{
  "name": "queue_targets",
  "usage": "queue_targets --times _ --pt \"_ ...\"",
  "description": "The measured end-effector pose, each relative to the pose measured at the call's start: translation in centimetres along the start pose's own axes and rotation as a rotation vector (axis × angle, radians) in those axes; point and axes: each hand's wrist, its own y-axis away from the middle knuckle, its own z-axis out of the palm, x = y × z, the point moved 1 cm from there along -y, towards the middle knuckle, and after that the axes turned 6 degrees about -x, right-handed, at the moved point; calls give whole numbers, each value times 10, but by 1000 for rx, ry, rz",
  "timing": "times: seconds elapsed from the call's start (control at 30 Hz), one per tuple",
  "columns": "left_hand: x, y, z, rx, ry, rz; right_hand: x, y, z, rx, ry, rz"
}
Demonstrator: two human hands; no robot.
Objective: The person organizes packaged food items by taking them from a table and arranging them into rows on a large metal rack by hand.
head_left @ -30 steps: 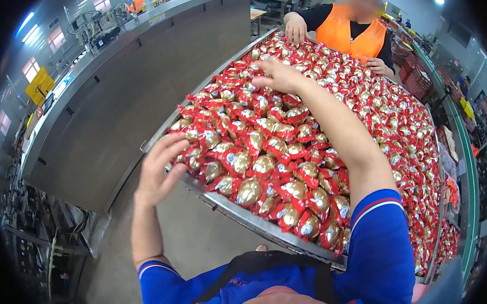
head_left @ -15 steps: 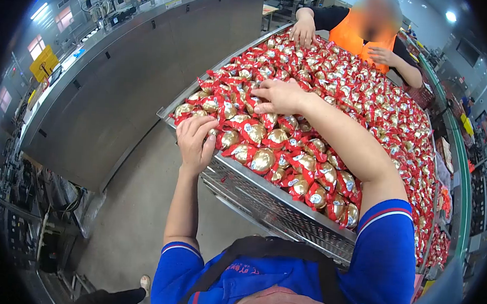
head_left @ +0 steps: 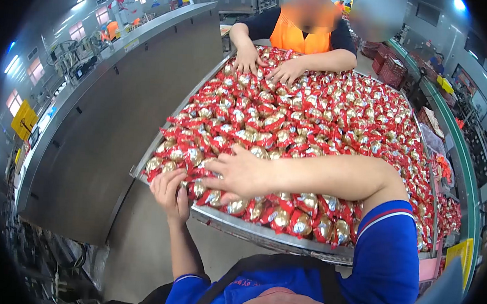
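A metal tray [head_left: 294, 244] with perforated sides is heaped with gold balls in red twisted wrappers [head_left: 345, 110]. My left hand [head_left: 170, 192] is at the near left edge of the tray, its fingers bent over the outermost wrapped balls and the thumb apart. Just to its right, my right hand [head_left: 241, 174] lies palm down on the near rows, fingers spread and pointing left. It touches wrapped balls but none shows gripped in it. What lies under both palms is hidden.
Across the tray a co-worker in an orange vest [head_left: 293, 36] has both hands [head_left: 286, 71] on the wrapped balls. A tall metal panel [head_left: 119, 112] stands to the left. A green-edged conveyor [head_left: 448, 129] runs along the right, near red crates [head_left: 392, 71].
My right hand has moved left and nearer to me, close beside my left hand. The co-worker's raised hand has come down onto the wrapped balls. The camera view has shifted.
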Motion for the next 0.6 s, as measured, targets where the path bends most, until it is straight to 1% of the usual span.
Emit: queue_targets --times 0.07,0.13,0.17,0.2,0.23,0.27,0.33,0.4,0.5,0.53,0.6 --pt "-1 0 2 16 17 -9 1 13 -1 136 -28 -100" --pt "-1 -1 3 22 23 -19 9 23 -5 213 -31 -168" --pt "0 -1 4 20 19 -26 17 27 -13 277 -28 -157" --pt "0 -1 4 15 13 -33 30 31 -24 296 -29 -100" --pt "-1 1 4 14 15 -46 53 29 -26 271 10 7" --pt "-1 0 4 22 18 -50 80 26 -25 245 48 113" --pt "-1 0 5 38 23 -59 150 22 -12 274 85 334" --pt "-3 4 7 40 27 -62 207 19 1 174 10 696" --pt "-5 4 8 45 36 -53 255 11 33 -15 -59 1013" --pt "-5 5 7 34 36 -66 254 8 40 -89 -65 982" --pt "-5 6 8 41 22 -70 247 3 45 -119 -96 988"
